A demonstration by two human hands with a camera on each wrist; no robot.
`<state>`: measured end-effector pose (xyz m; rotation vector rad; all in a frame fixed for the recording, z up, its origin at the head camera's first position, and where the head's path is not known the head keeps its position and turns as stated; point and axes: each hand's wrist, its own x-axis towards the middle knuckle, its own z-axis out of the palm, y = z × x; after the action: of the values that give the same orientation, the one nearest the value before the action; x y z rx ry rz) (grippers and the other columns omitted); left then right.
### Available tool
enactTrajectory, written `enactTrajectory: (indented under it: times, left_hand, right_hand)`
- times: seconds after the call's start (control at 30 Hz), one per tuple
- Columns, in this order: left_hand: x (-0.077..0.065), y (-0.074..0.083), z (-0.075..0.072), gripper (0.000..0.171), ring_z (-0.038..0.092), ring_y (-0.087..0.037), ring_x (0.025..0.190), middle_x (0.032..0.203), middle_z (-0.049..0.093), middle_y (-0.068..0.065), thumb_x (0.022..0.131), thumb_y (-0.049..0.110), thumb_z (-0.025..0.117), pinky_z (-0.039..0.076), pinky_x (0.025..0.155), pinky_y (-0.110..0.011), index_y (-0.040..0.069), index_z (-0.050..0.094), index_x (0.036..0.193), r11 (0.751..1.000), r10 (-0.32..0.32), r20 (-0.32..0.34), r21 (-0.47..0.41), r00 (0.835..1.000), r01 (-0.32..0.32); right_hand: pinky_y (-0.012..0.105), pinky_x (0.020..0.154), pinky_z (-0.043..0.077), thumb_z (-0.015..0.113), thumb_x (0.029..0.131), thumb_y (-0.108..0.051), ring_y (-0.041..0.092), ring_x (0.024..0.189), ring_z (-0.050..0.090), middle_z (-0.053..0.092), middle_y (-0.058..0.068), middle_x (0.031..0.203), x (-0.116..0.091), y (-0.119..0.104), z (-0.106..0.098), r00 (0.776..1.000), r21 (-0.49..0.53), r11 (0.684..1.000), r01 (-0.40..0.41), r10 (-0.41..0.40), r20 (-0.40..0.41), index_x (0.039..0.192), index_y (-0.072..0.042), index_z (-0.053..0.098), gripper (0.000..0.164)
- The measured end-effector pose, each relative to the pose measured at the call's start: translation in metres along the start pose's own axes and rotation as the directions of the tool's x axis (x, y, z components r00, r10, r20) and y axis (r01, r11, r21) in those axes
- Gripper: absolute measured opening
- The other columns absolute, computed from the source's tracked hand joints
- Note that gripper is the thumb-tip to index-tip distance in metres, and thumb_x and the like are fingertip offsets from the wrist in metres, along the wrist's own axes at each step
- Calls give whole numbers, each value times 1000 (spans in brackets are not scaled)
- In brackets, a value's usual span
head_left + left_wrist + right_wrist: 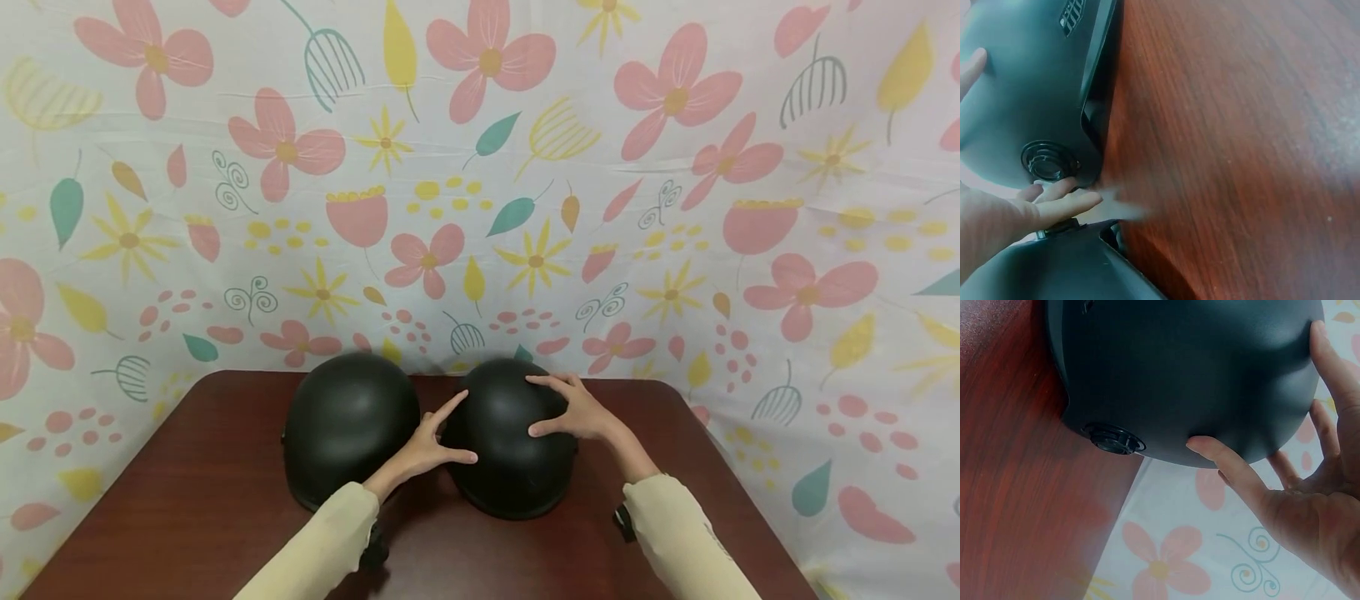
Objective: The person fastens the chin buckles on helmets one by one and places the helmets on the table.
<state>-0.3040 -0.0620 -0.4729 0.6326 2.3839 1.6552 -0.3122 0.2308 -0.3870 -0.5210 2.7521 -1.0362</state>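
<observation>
Two black helmets stand side by side on the table, domes upward. The right helmet (pixel 510 475) is between my two hands. My left hand (pixel 423 450) reaches into the gap between the helmets, its thumb and index finger spread over the right helmet's left side. In the left wrist view this hand is beside a round side knob (pixel 1046 161), with the left helmet (pixel 1066 269) below it. My right hand (pixel 581 412) lies on the right helmet's right side, fingers spread; the right wrist view shows the thumb and a fingertip on the shell (pixel 1166 381). The left helmet (pixel 348 425) stands untouched.
The dark reddish wooden table (pixel 187 500) carries both helmets near its back edge. Behind and beside it hangs a white cloth (pixel 480 225) printed with flowers and leaves. Black devices sit at both wrists, below the pale sleeves (pixel 322 542).
</observation>
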Motion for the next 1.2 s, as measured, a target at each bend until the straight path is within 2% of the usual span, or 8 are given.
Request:
enactTrajectory:
  times: [0.2,0.43,0.67,0.83,1.03,1.2]
  left_hand:
    - [-1,-2,3,95,34,-29,120,141,31,-18,77,27,83,31,107,-65,45,27,151,1000,-14,-12,-20,1000,14]
    - [-7,-2,7,94,33,-31,122,133,31,-17,77,21,84,29,109,-64,44,30,151,993,-49,-30,-109,998,45]
    - [-8,-3,13,94,30,-28,108,114,33,-12,75,18,85,31,102,-53,41,33,150,990,-31,-61,-140,998,23]
    - [-6,-4,11,98,32,-29,116,123,33,-14,75,20,86,31,106,-57,43,29,151,989,-62,-55,-138,997,54]
    - [-2,-2,7,104,35,-36,123,136,29,-19,73,26,87,36,101,-62,46,23,152,990,-116,-38,-91,992,113]
    - [-1,-3,7,105,25,-41,138,150,18,-20,73,28,87,28,106,-69,50,21,151,986,-148,-27,-85,989,145]
  right_hand:
    - [66,99,40,84,76,-37,49,136,31,21,23,153,-4,-1,2,1000,15,1000,-3,3,-9,149,-21,42,86]
    - [68,99,38,84,76,-36,52,137,28,18,25,154,-7,0,5,1000,28,1000,6,-5,-11,149,-21,42,85]
    - [68,98,38,85,75,-37,53,137,26,15,27,154,-11,-1,2,1000,41,999,6,-6,-17,148,-20,43,86]
    - [68,98,38,85,75,-37,53,136,26,16,26,153,-12,-2,1,1000,57,998,20,-19,-14,148,-18,43,87]
    - [67,97,40,84,76,-35,53,136,24,14,26,153,-11,-1,2,1000,77,997,21,-21,-1,149,-17,41,87]
    - [64,94,43,84,76,-35,53,137,23,12,26,153,-10,1,1,1000,83,996,17,-18,16,149,-18,40,87]
